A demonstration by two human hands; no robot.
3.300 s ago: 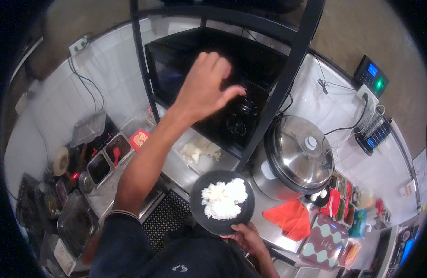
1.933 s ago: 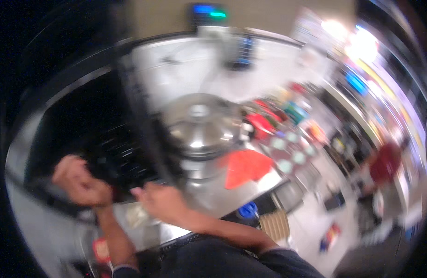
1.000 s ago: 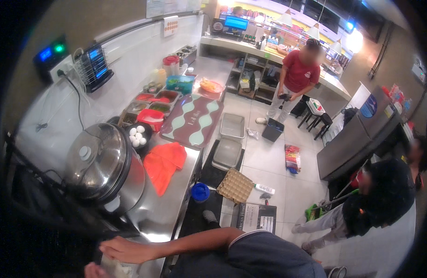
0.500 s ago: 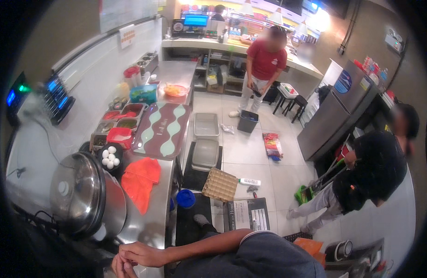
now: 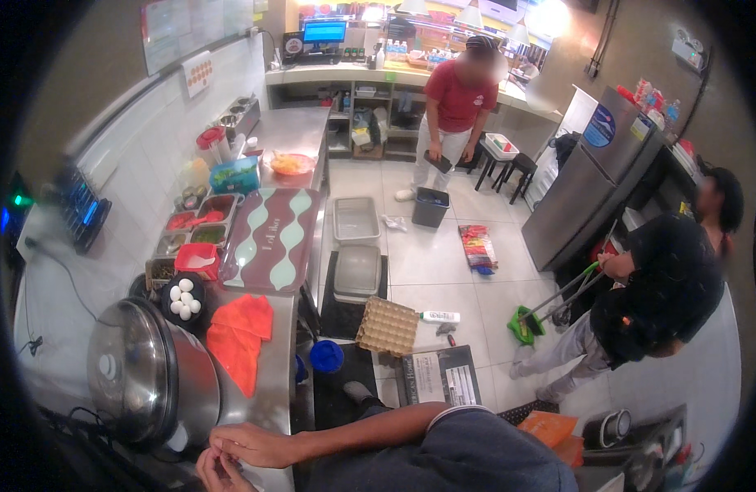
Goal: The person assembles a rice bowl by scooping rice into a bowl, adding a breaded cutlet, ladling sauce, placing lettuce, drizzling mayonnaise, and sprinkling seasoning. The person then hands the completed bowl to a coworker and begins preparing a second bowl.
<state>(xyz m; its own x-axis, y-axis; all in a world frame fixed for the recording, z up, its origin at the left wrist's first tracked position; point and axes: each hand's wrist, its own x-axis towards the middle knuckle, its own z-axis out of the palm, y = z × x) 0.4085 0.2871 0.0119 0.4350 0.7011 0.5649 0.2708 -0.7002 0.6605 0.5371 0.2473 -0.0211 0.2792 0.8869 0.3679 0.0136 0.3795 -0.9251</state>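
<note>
My right hand [image 5: 255,445] reaches in from the lower right, above the near edge of the steel counter [image 5: 273,430]. Its fingers are bent and pressed together, meeting those of my left hand [image 5: 219,474]. My left hand's fingers are curled too, partly cut off by the lower edge. Whatever lies between the fingertips, if anything, is too small to make out. Nearest to the hands stands a large steel cooker [image 5: 152,377] with a domed lid. Beyond them an orange cloth [image 5: 238,336] lies crumpled on the counter, beside a dark bowl of white eggs [image 5: 182,298].
Farther along lie a brown-and-mint patterned tray [image 5: 269,238] and food containers [image 5: 205,221]. On the floor are grey tubs [image 5: 357,220], an egg carton [image 5: 388,326] and a box [image 5: 439,375]. One person [image 5: 458,107] stands over a bin [image 5: 431,207]; another [image 5: 657,279] holds a long-handled dustpan [image 5: 525,324].
The view has shifted slightly. My hands stay together, their fingers slightly rearranged. The person by the bin bends lower; the person at right has turned, with the green dustpan shifted.
</note>
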